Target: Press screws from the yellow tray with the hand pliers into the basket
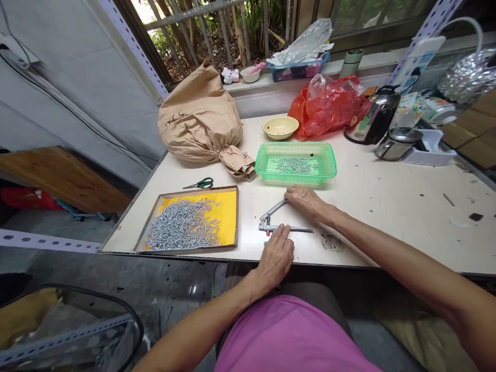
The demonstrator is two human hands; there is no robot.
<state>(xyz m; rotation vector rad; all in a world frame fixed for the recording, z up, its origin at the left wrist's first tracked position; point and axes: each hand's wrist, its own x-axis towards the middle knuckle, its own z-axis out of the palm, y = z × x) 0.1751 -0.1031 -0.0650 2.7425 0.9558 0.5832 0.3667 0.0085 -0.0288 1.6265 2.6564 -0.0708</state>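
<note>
A small metal hand press tool (276, 221) lies on the table (387, 206) near its front edge, handles spread. My right hand (307, 199) rests on the tool's upper handle, fingers curled over it. My left hand (276, 258) lies flat by the tool's lower handle, fingertips touching it. Left of the tool stands a shallow yellow tray (228, 212) heaped with small silver metal parts (182, 225). Behind the tool sits a green plastic basket (295, 164) with a thin layer of the same parts.
Green-handled scissors (200, 183) lie behind the tray. A tied brown paper sack (201, 121), a yellow bowl (280, 127), a red plastic bag (327, 106) and a kettle (375, 119) stand at the back. A white container (428, 149) sits at right.
</note>
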